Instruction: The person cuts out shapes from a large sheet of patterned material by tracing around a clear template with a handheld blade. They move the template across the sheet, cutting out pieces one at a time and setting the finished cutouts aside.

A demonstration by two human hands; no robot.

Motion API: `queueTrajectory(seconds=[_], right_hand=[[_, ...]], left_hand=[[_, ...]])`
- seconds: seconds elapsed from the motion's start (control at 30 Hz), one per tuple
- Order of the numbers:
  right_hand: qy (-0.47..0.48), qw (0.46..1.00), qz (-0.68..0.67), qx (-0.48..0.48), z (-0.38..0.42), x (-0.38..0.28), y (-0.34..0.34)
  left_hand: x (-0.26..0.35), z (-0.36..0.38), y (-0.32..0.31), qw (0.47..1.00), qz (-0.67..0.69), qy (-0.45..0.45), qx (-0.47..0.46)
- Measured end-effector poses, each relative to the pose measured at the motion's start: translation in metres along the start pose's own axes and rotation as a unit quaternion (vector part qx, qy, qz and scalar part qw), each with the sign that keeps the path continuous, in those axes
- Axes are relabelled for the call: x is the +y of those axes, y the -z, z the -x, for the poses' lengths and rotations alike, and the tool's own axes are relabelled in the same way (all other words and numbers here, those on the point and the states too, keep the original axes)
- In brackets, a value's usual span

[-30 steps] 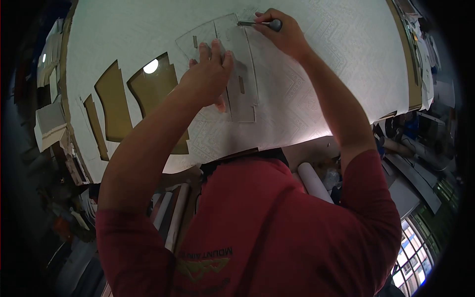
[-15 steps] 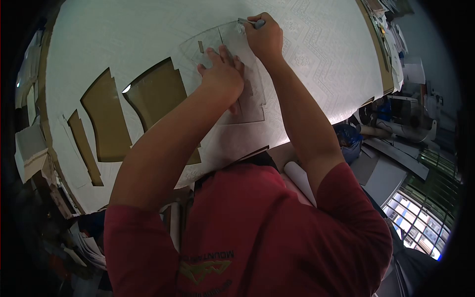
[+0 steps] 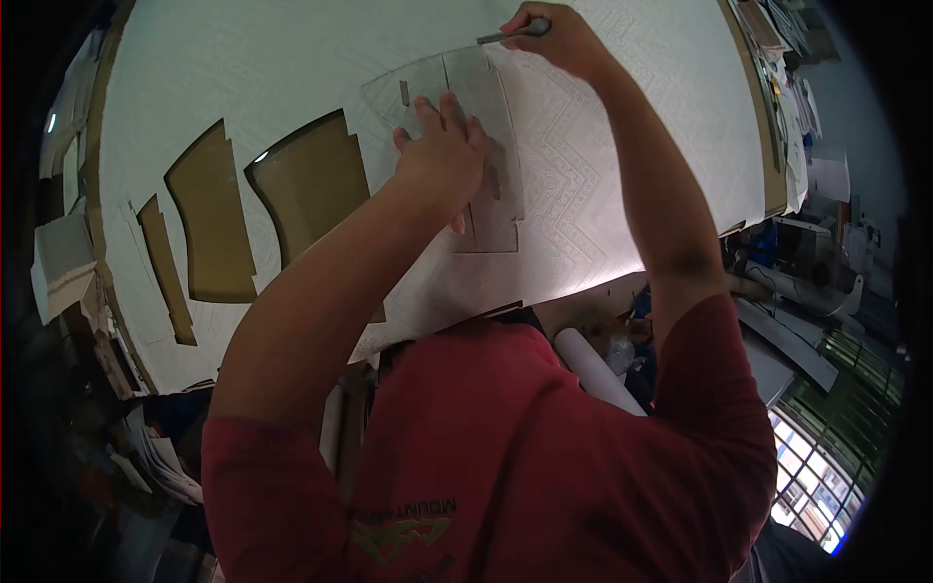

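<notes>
Left hand lies flat, fingers spread, pressing a clear plastic template onto the white embossed sheet. Right hand has its fingers wrapped around a thin metal-tipped tool at the template's top edge. Curved cutouts show brown board underneath.

My left hand lies flat, palm down, fingers spread forward, arm stretched out ahead of me. My right hand reaches farther out, fingers curled tight in a pinching grip.
</notes>
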State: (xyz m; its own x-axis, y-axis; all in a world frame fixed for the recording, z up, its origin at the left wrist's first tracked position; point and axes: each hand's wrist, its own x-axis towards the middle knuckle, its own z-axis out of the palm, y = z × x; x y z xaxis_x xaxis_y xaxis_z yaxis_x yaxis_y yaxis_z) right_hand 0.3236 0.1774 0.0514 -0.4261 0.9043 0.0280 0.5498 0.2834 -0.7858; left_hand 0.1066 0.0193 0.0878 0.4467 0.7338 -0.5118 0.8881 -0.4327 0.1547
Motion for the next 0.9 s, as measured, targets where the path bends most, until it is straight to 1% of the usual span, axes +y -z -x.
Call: queueTrajectory(seconds=[0.07, 0.1, 0.17, 0.2, 0.27, 0.3, 0.37, 0.43, 0.53, 0.73, 0.83, 0.9], right_hand=[[0.095, 0.987, -0.008, -0.126, -0.046, 0.032, 0.013], [0.101, 0.986, -0.019, -0.134, -0.052, 0.039, 0.005], [0.112, 0.984, -0.044, -0.13, -0.074, 0.072, 0.002], [0.119, 0.983, -0.058, -0.129, -0.088, 0.093, 0.002], [0.128, 0.98, -0.084, -0.125, -0.109, 0.113, -0.018], [0.132, 0.979, -0.094, -0.121, -0.118, 0.111, -0.034], [0.141, 0.978, -0.107, -0.11, -0.127, 0.075, -0.074], [0.152, 0.977, -0.115, -0.095, -0.127, 0.025, -0.113], [0.159, 0.977, -0.122, -0.07, -0.125, 0.0, -0.131], [0.155, 0.981, -0.116, 0.014, -0.109, -0.024, -0.123], [0.146, 0.982, -0.101, 0.07, -0.063, -0.054, -0.111], [0.146, 0.979, -0.09, 0.108, -0.028, -0.063, -0.088]], left_hand=[[0.001, 0.0, 0.001, 1.0, -0.005, -0.008, 0.011], [0.002, 0.0, 0.001, 1.0, -0.003, 0.005, 0.003], [0.001, -0.001, -0.002, 0.999, -0.021, -0.009, 0.027], [0.0, -0.001, -0.002, 1.0, -0.019, 0.007, 0.016], [0.003, -0.002, -0.002, 0.998, -0.052, -0.002, 0.022], [0.003, -0.002, -0.003, 0.999, -0.051, 0.009, 0.014], [0.003, -0.003, -0.001, 0.999, -0.048, 0.0, 0.021], [0.003, -0.002, 0.0, 0.998, -0.049, 0.006, 0.025], [0.003, -0.001, -0.002, 0.998, -0.044, 0.006, 0.032], [0.002, -0.002, -0.006, 0.999, -0.036, 0.007, 0.024], [0.001, -0.002, -0.011, 0.999, -0.043, 0.0, 0.029], [-0.004, 0.0, -0.009, 0.998, -0.045, -0.006, 0.042]])
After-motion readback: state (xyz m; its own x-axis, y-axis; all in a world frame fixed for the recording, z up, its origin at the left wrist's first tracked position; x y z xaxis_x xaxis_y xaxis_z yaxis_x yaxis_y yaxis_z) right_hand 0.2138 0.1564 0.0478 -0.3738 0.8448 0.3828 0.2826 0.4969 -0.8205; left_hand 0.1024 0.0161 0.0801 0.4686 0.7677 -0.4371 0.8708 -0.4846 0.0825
